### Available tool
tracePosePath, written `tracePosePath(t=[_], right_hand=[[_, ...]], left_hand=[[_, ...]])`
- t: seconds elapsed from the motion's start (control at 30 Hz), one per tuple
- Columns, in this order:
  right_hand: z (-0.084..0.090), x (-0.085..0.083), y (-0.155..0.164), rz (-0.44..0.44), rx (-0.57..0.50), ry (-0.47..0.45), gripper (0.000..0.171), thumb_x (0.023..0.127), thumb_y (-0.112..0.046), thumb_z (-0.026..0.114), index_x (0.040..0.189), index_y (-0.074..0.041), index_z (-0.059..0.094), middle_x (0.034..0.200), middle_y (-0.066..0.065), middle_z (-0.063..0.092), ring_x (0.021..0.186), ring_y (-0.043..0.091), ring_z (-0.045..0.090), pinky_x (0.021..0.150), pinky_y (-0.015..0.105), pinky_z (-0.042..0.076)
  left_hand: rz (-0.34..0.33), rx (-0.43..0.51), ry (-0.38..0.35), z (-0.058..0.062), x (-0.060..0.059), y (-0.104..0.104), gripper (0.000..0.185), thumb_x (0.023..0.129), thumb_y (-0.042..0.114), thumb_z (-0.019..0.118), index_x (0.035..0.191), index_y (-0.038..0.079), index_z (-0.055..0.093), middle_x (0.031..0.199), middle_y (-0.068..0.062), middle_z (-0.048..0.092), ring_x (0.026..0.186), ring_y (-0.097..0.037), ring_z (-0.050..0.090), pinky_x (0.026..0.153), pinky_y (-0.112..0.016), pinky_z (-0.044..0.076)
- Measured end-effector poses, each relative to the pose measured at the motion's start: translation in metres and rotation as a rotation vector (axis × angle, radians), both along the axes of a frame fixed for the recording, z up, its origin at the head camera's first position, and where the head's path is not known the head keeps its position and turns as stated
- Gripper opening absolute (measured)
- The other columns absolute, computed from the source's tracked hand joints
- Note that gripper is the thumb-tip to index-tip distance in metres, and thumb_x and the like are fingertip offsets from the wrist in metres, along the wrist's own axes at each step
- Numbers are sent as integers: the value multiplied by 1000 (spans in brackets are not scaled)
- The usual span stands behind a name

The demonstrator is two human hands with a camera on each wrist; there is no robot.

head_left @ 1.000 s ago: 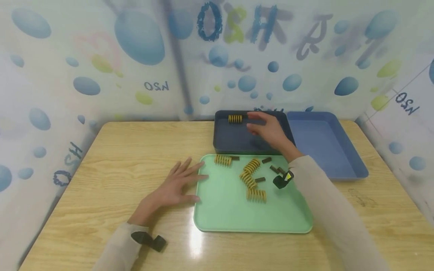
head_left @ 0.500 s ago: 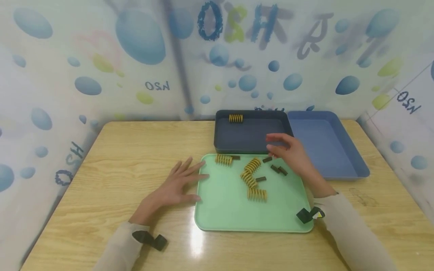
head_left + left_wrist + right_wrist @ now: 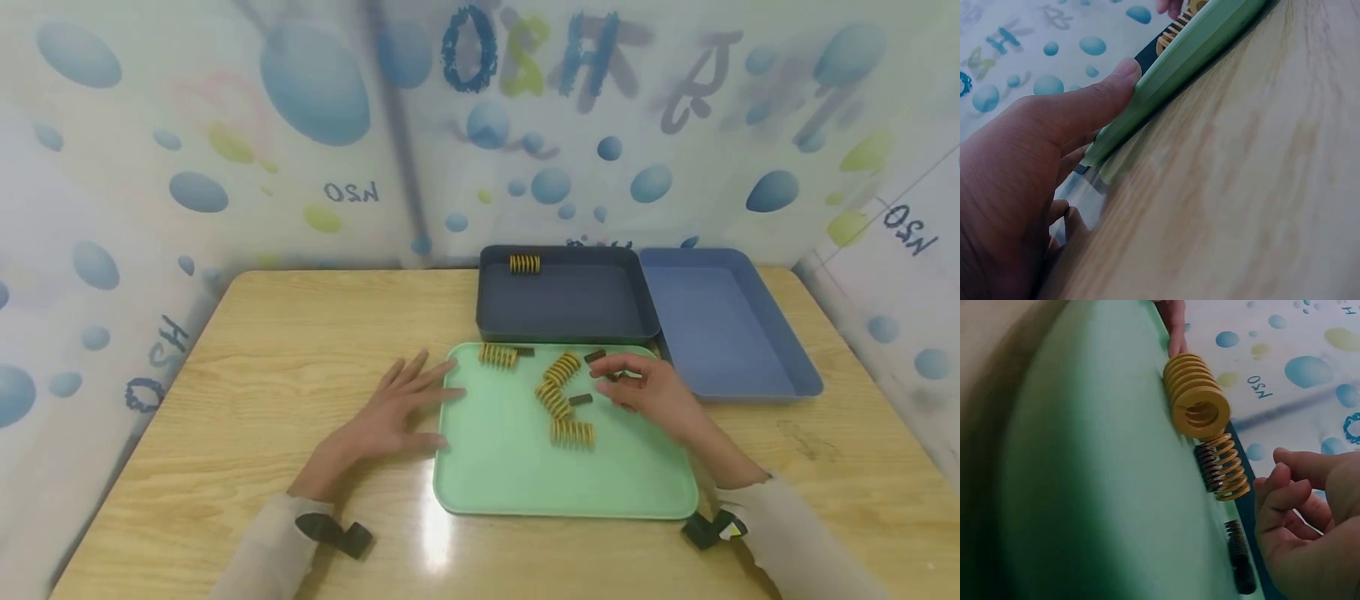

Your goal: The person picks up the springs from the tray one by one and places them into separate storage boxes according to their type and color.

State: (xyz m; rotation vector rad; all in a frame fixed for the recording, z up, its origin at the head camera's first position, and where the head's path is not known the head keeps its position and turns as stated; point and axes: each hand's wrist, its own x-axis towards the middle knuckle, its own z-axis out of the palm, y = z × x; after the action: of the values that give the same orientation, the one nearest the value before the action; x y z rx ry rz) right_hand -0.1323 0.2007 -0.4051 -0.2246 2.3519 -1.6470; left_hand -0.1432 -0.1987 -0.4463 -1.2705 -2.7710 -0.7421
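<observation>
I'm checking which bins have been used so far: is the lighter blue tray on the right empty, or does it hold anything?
Empty. The lighter blue tray shows only its bare floor in the head view, while the dark tray beside it holds one yellow spring.

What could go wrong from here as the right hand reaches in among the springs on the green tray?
1. The right hand hovers over small dark springs lying close to yellow springs; a nudge might roll them across the green tray.
2. The left hand only touches the tray's edge with flat fingers, so the tray could slide.
</observation>
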Motion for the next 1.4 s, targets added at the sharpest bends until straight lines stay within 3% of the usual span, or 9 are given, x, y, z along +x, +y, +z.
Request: tracePosePath(t=[0.13, 0.23, 0.53, 0.8, 1.27, 1.4], right_hand=[[-11, 1, 1, 50, -23, -14, 41, 88, -23, 71, 123, -5, 62, 125, 13, 58, 94, 17, 66, 74, 33, 53], [-17, 0, 1, 77, -30, -17, 40, 87, -25, 72, 122, -7, 62, 125, 11, 59, 97, 21, 66, 79, 35, 54], [-33, -1, 0, 68, 4, 66, 36, 85, -26, 74, 116, -10, 67, 112, 6, 67, 81, 21, 67, 68, 28, 54], [-41, 2, -4, 73, 79, 229, 29, 82, -18, 77, 110, -13, 69, 77, 0, 68, 55, 15, 57, 50, 25, 44], [-38, 0, -9, 100, 121, 239, 24, 79, -18, 79, 102, -15, 72, 79, 0, 66, 57, 14, 55, 51, 25, 45], [-37, 3, -9, 104, 155, 278, 20, 79, -18, 79, 98, -16, 74, 76, -4, 63, 58, 12, 55, 64, 22, 48]], left_hand=[[-1, 3, -6, 0, 1, 1, 65, 83, 53, 66, 139, 23, 52, 157, -5, 24, 142, -43, 7, 109, -63, 2], [-2, 7, -6, 0, 1, 1, 65, 83, 54, 65, 138, 23, 52, 156, -6, 24, 142, -44, 7, 108, -64, 3], [-6, 10, 15, -2, -1, 1, 65, 84, 57, 63, 138, 22, 53, 156, -8, 26, 140, -47, 9, 107, -66, 5], [-14, 22, 22, -2, -3, 2, 66, 82, 55, 66, 137, 22, 54, 156, -7, 26, 141, -46, 9, 107, -66, 4], [-3, 18, 27, -1, -3, -2, 66, 82, 55, 66, 137, 22, 54, 155, -8, 28, 140, -47, 11, 106, -67, 6], [-4, 14, 19, -1, -1, -1, 66, 82, 55, 67, 138, 22, 53, 156, -7, 26, 141, -46, 9, 107, -66, 4]])
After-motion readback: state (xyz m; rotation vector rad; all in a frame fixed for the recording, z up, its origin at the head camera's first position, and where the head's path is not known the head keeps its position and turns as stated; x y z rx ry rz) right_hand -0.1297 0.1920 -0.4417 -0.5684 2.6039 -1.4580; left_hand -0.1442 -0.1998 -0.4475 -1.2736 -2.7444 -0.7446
